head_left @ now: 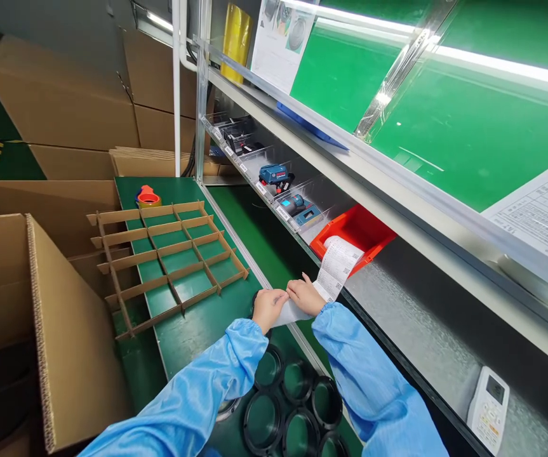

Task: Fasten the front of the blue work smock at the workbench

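Note:
A strip of white printed labels (336,268) runs out of a red bin (369,236) down to my hands. My left hand (270,307) is closed in a pinch at the strip's lower end, where pale backing shows beneath it. My right hand (306,297) is closed on the strip just beside it, and the fingertips of both hands meet. Whether a single label is peeled off between them is too small to tell. Below my forearms, several black rings (263,420) stand close together on the green table (192,339).
A cardboard divider grid (173,277) overhangs the table's left edge, near tape rolls (148,197). An open carton (76,336) stands at left. The shelf holds a blue battery tool (274,174), other parts in compartments and a white remote control (489,409).

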### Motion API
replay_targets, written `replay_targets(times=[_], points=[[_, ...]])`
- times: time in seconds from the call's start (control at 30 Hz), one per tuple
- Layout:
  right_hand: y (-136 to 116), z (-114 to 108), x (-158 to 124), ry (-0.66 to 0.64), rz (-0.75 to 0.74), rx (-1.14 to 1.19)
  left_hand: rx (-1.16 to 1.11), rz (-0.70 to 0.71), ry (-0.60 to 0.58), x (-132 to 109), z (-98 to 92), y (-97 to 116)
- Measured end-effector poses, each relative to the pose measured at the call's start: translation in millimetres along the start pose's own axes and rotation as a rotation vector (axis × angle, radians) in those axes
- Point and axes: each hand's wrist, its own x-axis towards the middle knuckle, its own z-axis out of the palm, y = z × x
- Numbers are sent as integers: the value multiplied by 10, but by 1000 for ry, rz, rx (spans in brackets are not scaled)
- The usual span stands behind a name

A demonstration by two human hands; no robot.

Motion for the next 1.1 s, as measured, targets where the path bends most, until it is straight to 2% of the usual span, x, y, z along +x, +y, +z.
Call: replay_targets(times=[0.17, 0.3, 0.37, 0.43, 0.53, 0.57, 0.63, 0.7, 0.77, 0.87, 0.97, 1.1], points=[[255, 88, -86, 33, 146, -34, -25, 88, 137, -139, 36, 258], [445, 81, -295, 64, 182, -49, -84, 86, 260, -342, -187, 423], [435, 44, -379, 93, 175, -19, -270, -38, 392, -413, -352, 440], [305, 7, -455, 140, 145, 21, -535, -213, 500, -463, -500, 421], [-98, 32, -648, 196, 52, 220, -748, -368, 543, -568, -646, 368], [-258, 85, -748, 176, 11, 398, -767, -390, 553, -619, -676, 352], [-565, 271, -987, 28, -21, 770, -826, -421, 582, -746, -719, 328], [-836, 542, -1233, -88, -15, 971, -876, -432, 607, -915, -750, 324], [-1077, 823, -1458, -141, 42, 1067, -904, -448, 603, -1158, -779, 341], [-1370, 1108, -1782, -222, 158, 1232, -880, -481, 558, -1694, -843, 380], [-1591, 1186, -2146, -309, 275, 1493, -770, -504, 510, -2393, -941, 390], [-1982, 1233, -2641, -297, 330, 1776, -642, -637, 372, -3421, -1006, 390]])
